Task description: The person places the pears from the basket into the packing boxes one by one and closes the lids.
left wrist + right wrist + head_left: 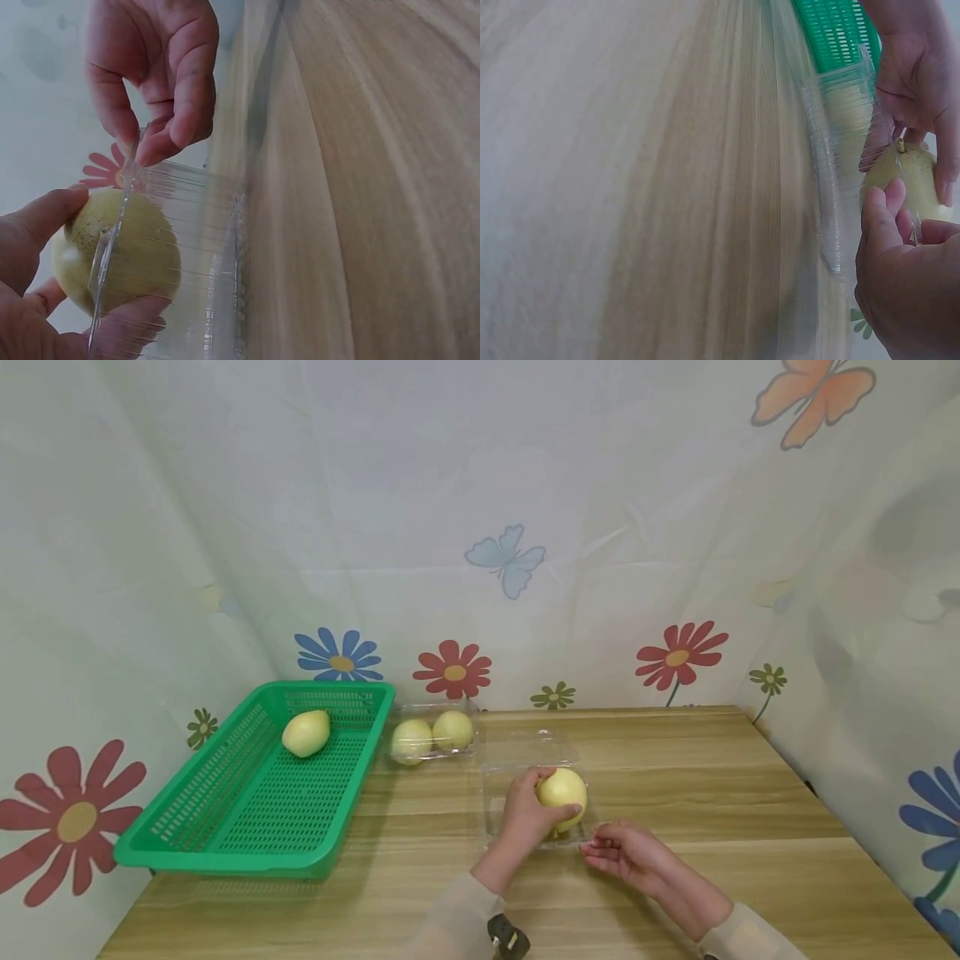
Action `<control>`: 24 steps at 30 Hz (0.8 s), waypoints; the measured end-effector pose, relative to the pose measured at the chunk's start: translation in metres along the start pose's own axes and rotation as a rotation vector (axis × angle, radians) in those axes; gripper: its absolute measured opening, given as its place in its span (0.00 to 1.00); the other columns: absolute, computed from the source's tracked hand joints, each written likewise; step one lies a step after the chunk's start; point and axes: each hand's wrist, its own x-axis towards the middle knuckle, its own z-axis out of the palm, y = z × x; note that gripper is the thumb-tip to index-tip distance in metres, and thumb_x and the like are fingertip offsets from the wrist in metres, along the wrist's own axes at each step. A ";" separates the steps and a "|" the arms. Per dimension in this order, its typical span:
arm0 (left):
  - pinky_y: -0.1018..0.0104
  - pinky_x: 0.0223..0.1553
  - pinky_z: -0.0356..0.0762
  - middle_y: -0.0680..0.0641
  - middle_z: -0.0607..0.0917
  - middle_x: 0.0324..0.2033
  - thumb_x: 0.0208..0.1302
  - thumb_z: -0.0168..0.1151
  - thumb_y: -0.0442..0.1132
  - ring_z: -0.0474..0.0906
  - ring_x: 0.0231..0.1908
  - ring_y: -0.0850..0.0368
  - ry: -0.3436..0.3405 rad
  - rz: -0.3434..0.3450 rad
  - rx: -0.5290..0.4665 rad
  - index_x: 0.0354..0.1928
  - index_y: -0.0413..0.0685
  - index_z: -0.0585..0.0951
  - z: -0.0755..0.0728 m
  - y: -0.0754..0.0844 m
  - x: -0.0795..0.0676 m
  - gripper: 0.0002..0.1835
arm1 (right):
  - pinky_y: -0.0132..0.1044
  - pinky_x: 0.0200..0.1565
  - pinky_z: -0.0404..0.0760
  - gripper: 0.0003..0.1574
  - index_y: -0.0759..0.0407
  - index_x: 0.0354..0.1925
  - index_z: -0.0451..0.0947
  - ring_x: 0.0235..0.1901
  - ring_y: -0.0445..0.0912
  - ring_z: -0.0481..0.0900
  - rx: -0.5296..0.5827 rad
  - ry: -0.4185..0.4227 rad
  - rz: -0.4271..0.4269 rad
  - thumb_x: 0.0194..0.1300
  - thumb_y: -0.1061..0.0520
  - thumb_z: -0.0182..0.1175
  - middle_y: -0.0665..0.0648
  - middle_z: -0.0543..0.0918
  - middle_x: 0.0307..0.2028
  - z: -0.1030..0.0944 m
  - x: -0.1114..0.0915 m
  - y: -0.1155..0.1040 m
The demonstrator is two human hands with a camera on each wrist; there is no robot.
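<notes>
My left hand (523,814) grips a pale yellow pear (562,793), fingers and thumb spread round its sides. The pear sits partly below the rim of an open clear plastic clamshell box (202,255), as the left wrist view shows. With thumb and fingertips, my right hand (630,856) pinches the near right corner of that box's rim. The box's clear lid (525,747) lies folded back on the far side. In the right wrist view the pear's stem (901,145) shows between the two hands.
A green plastic basket (348,810) stands at the left, with one pear (307,733) inside. Between basket and open box, farther back, another clear box (433,707) holds two pears (453,730). All rest on a wooden table (697,777), backed by a flowered curtain (585,635).
</notes>
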 end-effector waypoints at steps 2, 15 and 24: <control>0.45 0.57 0.81 0.37 0.82 0.54 0.45 0.84 0.37 0.80 0.53 0.43 -0.007 -0.001 0.019 0.56 0.43 0.82 0.001 -0.001 0.001 0.32 | 0.29 0.47 0.88 0.15 0.59 0.35 0.76 0.36 0.38 0.87 -0.002 0.000 -0.001 0.76 0.66 0.44 0.50 0.84 0.30 0.000 0.000 0.000; 0.49 0.53 0.81 0.37 0.81 0.50 0.45 0.84 0.38 0.81 0.48 0.46 -0.034 0.006 0.101 0.57 0.44 0.81 0.006 -0.006 0.004 0.34 | 0.29 0.47 0.87 0.14 0.59 0.37 0.77 0.36 0.38 0.87 -0.004 -0.009 0.003 0.77 0.65 0.44 0.49 0.83 0.31 -0.001 0.000 -0.001; 0.49 0.52 0.80 0.37 0.81 0.50 0.46 0.84 0.40 0.81 0.47 0.45 -0.048 0.011 0.147 0.56 0.44 0.80 0.007 -0.003 0.004 0.33 | 0.29 0.45 0.88 0.16 0.57 0.36 0.78 0.35 0.38 0.88 -0.001 0.011 0.010 0.77 0.65 0.45 0.49 0.84 0.29 0.000 0.000 -0.001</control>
